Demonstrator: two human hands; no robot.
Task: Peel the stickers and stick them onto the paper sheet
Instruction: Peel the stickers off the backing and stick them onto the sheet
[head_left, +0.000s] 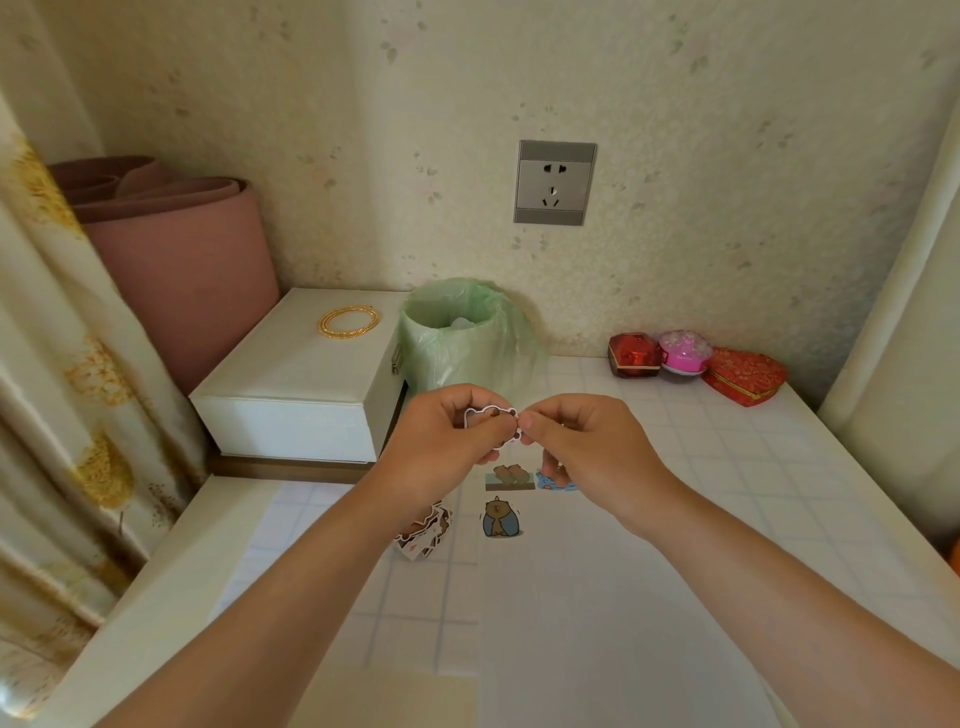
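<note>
The left hand (447, 441) pinches a bear sticker (491, 415), and the right hand (576, 441) pinches the sticker's right edge with thumb and finger, both held up over the far part of the paper sheet (597, 597); if the right hand pulls too fast, the thin sticker could rip, or curl and stick to a finger. Below, stuck-down stickers (501, 519) lie on the sheet, with a small pile of stickers (423, 530) just left of them; a dropped sticker could land sticky side down on that pile.
</note>
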